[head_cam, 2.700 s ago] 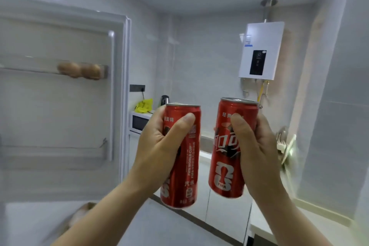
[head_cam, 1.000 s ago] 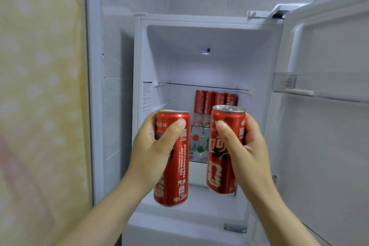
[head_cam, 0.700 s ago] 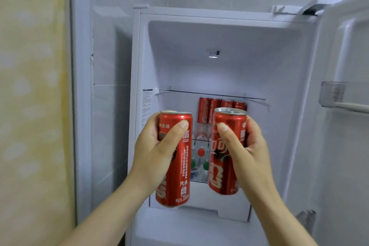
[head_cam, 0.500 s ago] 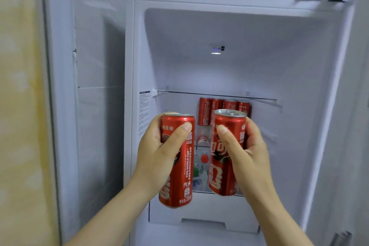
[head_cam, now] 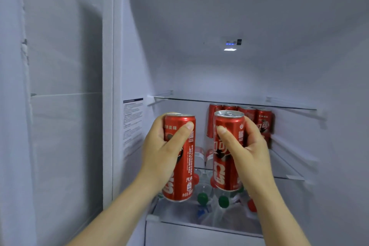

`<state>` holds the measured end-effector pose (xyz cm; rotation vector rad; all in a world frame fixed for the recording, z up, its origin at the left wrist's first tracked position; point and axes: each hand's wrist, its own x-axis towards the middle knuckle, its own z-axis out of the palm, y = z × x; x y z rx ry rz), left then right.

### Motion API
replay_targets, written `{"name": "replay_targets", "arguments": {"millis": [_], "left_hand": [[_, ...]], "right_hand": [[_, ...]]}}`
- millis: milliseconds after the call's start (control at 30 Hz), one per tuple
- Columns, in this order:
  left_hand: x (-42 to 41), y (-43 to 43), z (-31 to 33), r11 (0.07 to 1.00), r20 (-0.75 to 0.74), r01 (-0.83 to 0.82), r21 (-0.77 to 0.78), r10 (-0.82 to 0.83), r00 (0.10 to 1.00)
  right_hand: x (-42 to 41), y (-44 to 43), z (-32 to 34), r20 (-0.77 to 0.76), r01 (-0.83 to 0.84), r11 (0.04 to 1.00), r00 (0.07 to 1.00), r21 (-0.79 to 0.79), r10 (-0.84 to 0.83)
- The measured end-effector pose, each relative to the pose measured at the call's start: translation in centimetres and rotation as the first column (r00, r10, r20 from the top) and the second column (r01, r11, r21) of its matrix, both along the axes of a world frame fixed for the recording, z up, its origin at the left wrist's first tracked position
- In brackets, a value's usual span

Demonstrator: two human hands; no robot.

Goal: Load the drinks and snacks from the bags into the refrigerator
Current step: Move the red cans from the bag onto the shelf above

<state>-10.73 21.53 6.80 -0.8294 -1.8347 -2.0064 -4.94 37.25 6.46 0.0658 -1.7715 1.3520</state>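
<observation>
Bare left forearm (head_cam: 111, 219) and bare right forearm (head_cam: 279, 215) (uncovered right to the picture's bottom edge), ending in left hand (head_cam: 159, 152) and right hand (head_cam: 251, 152); thumbnails (head_cam: 189, 125) short, plain, rounded.

One head-worn camera faces forward, close to the open refrigerator (head_cam: 219, 16), looking straight into its compartment.

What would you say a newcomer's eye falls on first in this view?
Two tall red cans stand out, held upright side by side in front of the open fridge: the left hand grips the left can, and the right hand grips the right can. Behind them a row of red cans stands at the back of a shelf, with capped bottles below.
</observation>
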Motion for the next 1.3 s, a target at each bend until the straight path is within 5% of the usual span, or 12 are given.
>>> {"name": "replay_targets", "arguments": {"millis": [967, 1300], "left_hand": [[-10.0, 9.9, -1.3, 0.993, -0.041, 0.119, -0.018, -0.120, 0.992], [-13.3, 11.5, -2.0, 0.978, -0.062, 0.133, -0.164, -0.144, 0.988]], "right_hand": [[-8.0, 7.7, -2.3, 0.010, 0.110, 0.993, 0.994, -0.046, -0.110], [-10.7, 9.7, -2.6, 0.124, 0.114, 0.993, 0.985, 0.025, -0.116]]}}
